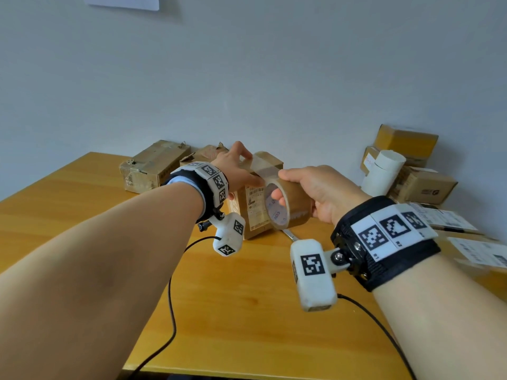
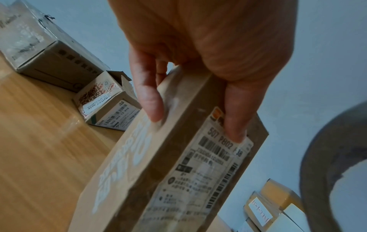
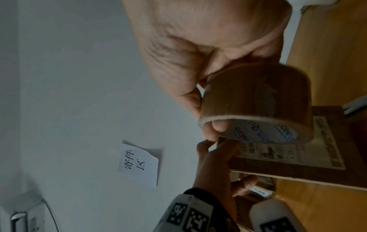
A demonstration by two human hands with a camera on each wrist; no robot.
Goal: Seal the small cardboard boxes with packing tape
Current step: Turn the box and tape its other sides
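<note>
Left hand (image 1: 236,171), at centre frame in the head view, gripped the top of a small cardboard box (image 1: 253,212) standing on end on the wooden table (image 1: 247,311), thumb down the labelled face and fingers down the far side, pinning the free end of a clear strip of tape (image 1: 259,164) over the box's upper edge. Right hand (image 1: 315,196), just right of centre, was curled round a roll of packing tape (image 1: 286,207), fingertip hooked inside the core, the roll held close against the box's upper right corner.

The strip ran taut from the left hand's fingers to the roll. How firmly its end had stuck to the cardboard could not be told. If the left hand's hold slackened while the roll was drawn away, the end would likely lift and the tape spring back on itself. The box stood tall on a narrow base, so a sideways tug from the roll could tip it or drag it across the table. A roll turned off line would probably lay the tape crooked or creased, missing the flap seam.

Other cardboard boxes (image 1: 153,167) waited at the upper left by the wall, and more were stacked (image 1: 406,149) at the right edge beside a white roll (image 1: 384,171).
</note>
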